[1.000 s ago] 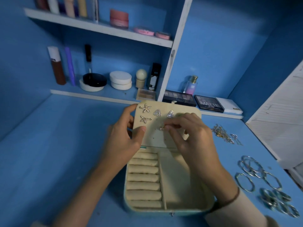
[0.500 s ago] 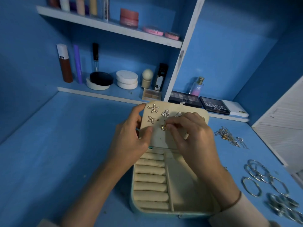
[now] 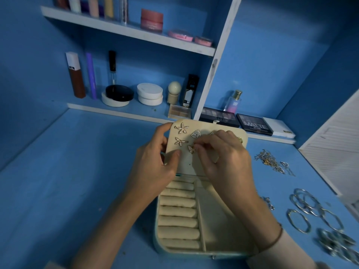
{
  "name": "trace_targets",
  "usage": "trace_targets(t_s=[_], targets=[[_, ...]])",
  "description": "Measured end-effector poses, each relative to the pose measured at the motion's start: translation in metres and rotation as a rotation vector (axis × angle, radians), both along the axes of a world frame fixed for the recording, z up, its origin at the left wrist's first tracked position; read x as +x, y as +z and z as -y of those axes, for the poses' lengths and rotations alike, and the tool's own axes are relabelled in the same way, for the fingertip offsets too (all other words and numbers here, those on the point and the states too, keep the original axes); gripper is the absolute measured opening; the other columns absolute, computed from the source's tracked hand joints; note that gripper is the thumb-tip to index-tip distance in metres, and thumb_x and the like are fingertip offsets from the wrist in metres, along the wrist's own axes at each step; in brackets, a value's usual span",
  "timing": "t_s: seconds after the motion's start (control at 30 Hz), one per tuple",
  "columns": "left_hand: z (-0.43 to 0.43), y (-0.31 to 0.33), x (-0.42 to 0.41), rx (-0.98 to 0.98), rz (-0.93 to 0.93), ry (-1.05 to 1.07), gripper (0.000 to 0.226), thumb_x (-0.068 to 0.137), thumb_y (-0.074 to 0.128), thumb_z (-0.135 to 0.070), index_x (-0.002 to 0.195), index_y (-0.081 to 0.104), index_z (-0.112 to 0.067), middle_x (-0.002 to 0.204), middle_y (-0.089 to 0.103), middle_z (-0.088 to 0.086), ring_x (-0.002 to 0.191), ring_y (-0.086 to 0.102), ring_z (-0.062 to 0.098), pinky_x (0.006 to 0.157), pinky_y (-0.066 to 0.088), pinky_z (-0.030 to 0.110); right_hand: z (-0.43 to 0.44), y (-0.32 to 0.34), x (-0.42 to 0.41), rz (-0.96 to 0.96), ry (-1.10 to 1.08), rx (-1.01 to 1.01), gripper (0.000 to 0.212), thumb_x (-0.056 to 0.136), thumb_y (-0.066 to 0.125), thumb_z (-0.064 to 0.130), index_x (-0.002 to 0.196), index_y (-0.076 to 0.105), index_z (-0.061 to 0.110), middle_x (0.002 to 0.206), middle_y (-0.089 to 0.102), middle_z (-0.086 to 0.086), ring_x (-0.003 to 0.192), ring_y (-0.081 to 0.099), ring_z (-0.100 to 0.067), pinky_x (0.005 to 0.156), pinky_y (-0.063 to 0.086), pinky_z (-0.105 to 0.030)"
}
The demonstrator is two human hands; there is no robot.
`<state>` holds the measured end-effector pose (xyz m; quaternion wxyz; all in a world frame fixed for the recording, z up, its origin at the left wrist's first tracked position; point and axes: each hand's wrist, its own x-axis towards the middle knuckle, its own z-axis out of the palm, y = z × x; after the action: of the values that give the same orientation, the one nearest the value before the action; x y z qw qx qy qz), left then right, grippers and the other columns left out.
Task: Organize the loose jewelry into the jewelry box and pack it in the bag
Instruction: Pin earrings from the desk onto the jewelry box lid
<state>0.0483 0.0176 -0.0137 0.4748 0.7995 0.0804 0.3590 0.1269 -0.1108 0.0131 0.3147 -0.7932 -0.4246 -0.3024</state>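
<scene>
An open cream jewelry box (image 3: 223, 235) lies on the blue desk, its ring rolls (image 3: 178, 210) on the left side. Its upright lid panel (image 3: 189, 162) carries two starfish earrings (image 3: 181, 128) and a triangular earring (image 3: 195, 134). My left hand (image 3: 155, 162) grips the lid's left edge, thumb on the front. My right hand (image 3: 223, 154) pinches a small gold earring (image 3: 191, 149) against the panel. Part of the lid is hidden behind my right hand.
Loose chains (image 3: 270, 160) lie right of the box, silver bangles (image 3: 305, 208) and more rings (image 3: 338, 243) nearer the right edge. Makeup palettes (image 3: 254, 124), a perfume bottle (image 3: 233, 101) and cosmetics (image 3: 149, 94) line the back shelves. A white slatted panel (image 3: 338, 152) stands at right.
The view has shifted slightly, so the box sits a little further right in frame. My right fingers keep working the small earring on the lid panel; my left hand still holds the lid.
</scene>
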Motion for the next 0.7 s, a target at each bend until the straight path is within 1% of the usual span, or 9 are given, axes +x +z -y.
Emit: trace_targets(t_s=[0.1, 0.2, 0.27, 0.33, 0.37, 0.43, 0.5, 0.6, 0.7], targets=[[0.000, 0.000, 0.000, 0.000, 0.004, 0.003, 0.052, 0.084, 0.066, -0.007, 0.117, 0.044, -0.039, 0.080, 0.065, -0.011, 0.074, 0.061, 0.007, 0.064, 0.049, 0.023, 0.000, -0.001, 0.000, 0.003, -0.006, 0.010, 0.009, 0.080, 0.063, 0.020, 0.082, 0.069, 0.014, 0.078, 0.063, 0.003, 0.075, 0.054, -0.018, 0.060, 0.046, -0.032], [0.003, 0.002, -0.001, -0.034, 0.026, 0.004, 0.038, 0.084, 0.064, -0.017, 0.116, 0.050, -0.032, 0.080, 0.066, -0.012, 0.075, 0.062, 0.006, 0.062, 0.049, 0.018, -0.001, -0.002, 0.000, 0.012, -0.008, 0.027, 0.008, 0.080, 0.065, 0.020, 0.082, 0.069, 0.013, 0.078, 0.063, 0.002, 0.074, 0.053, -0.018, 0.060, 0.045, -0.032], [0.005, 0.007, 0.000, -0.061, 0.039, 0.014, 0.028, 0.083, 0.063, -0.023, 0.109, 0.055, -0.026, 0.084, 0.067, -0.014, 0.079, 0.062, 0.002, 0.064, 0.046, 0.011, -0.001, -0.002, 0.001, 0.025, -0.005, 0.035, 0.008, 0.080, 0.065, 0.020, 0.082, 0.068, 0.013, 0.077, 0.063, 0.002, 0.073, 0.052, -0.018, 0.060, 0.043, -0.030], [0.005, 0.013, 0.003, -0.058, 0.031, 0.017, 0.020, 0.083, 0.067, -0.024, 0.100, 0.056, -0.021, 0.085, 0.067, -0.015, 0.080, 0.061, -0.001, 0.064, 0.044, 0.010, 0.000, -0.003, 0.002, 0.037, 0.001, 0.038, 0.008, 0.080, 0.065, 0.020, 0.082, 0.068, 0.012, 0.077, 0.062, 0.002, 0.073, 0.050, -0.016, 0.060, 0.041, -0.028], [0.004, 0.016, 0.005, -0.037, 0.020, 0.022, 0.020, 0.083, 0.068, -0.026, 0.096, 0.056, -0.018, 0.084, 0.066, -0.013, 0.079, 0.060, 0.000, 0.064, 0.045, 0.012, 0.001, -0.003, 0.003, 0.044, 0.002, 0.042, 0.007, 0.080, 0.066, 0.019, 0.082, 0.068, 0.012, 0.076, 0.061, 0.002, 0.073, 0.049, -0.016, 0.060, 0.041, -0.027], [0.000, 0.020, 0.010, 0.028, 0.001, 0.044, 0.024, 0.079, 0.065, -0.034, 0.091, 0.053, -0.017, 0.083, 0.063, -0.009, 0.075, 0.058, 0.005, 0.064, 0.046, 0.022, 0.001, -0.003, 0.003, 0.051, 0.004, 0.048, 0.007, 0.080, 0.067, 0.018, 0.082, 0.069, 0.012, 0.076, 0.061, 0.002, 0.072, 0.048, -0.016, 0.060, 0.042, -0.028], [-0.003, 0.022, 0.012, 0.055, -0.018, 0.032, 0.024, 0.076, 0.063, -0.035, 0.088, 0.051, -0.018, 0.081, 0.061, -0.008, 0.073, 0.056, 0.006, 0.065, 0.047, 0.029, 0.002, -0.004, 0.003, 0.049, 0.010, 0.047, 0.007, 0.080, 0.067, 0.017, 0.083, 0.069, 0.012, 0.075, 0.061, 0.002, 0.072, 0.048, -0.015, 0.061, 0.042, -0.029], [-0.004, 0.022, 0.010, 0.013, -0.054, -0.031, 0.026, 0.074, 0.064, -0.034, 0.090, 0.051, -0.020, 0.080, 0.063, -0.011, 0.073, 0.058, 0.002, 0.063, 0.048, 0.025, 0.003, -0.005, 0.003, 0.038, 0.017, 0.036, 0.008, 0.081, 0.065, 0.016, 0.086, 0.070, 0.012, 0.077, 0.062, 0.002, 0.073, 0.048, -0.015, 0.062, 0.043, -0.031], [-0.003, 0.020, 0.010, 0.003, -0.067, -0.038, 0.030, 0.072, 0.066, -0.033, 0.094, 0.050, -0.020, 0.082, 0.064, -0.013, 0.075, 0.058, 0.000, 0.064, 0.047, 0.021, 0.004, -0.006, 0.003, 0.037, 0.026, 0.043, 0.011, 0.081, 0.062, 0.013, 0.088, 0.070, 0.011, 0.078, 0.063, 0.001, 0.074, 0.049, -0.016, 0.063, 0.043, -0.031]])
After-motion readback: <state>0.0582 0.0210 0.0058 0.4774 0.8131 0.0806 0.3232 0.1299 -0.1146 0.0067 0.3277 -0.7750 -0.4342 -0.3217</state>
